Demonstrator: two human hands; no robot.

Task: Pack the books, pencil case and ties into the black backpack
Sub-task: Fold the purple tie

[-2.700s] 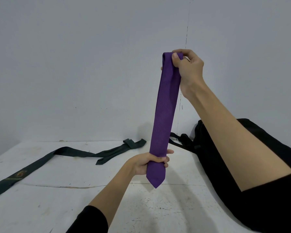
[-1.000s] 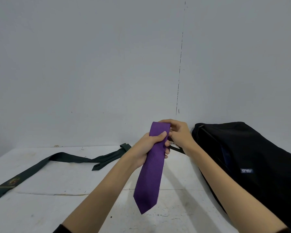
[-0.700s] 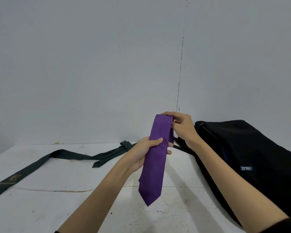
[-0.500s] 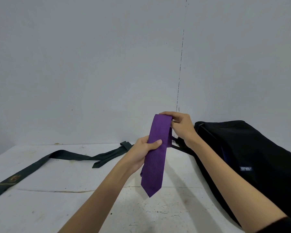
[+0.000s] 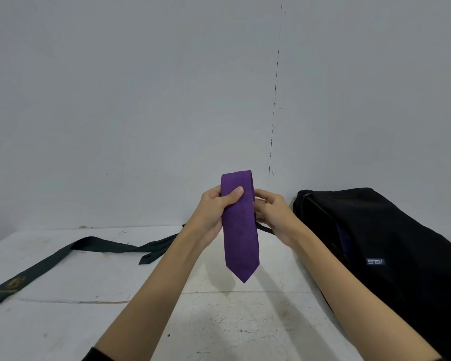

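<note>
We had the folded purple woven tie up above the white surface, left hand and right hand fingers both gripping it, pointed tip hanging down. Two ties total: the dark green one lay flat. One black fabric backpack sat to the right.

purple tie: woven cloth, fine diagonal rib, slight sheen. dark green tie: cloth, matt, smoother weave, embroidered crest near the wide end. black backpack: matt synthetic fabric, soft and creased, small stitched blue label with pale lettering; strap looks like flat webbing. desk: white painted surface, matt, scuffed and speckled with dark marks, one hairline crack. wall: matt grey paint, smooth.
</note>
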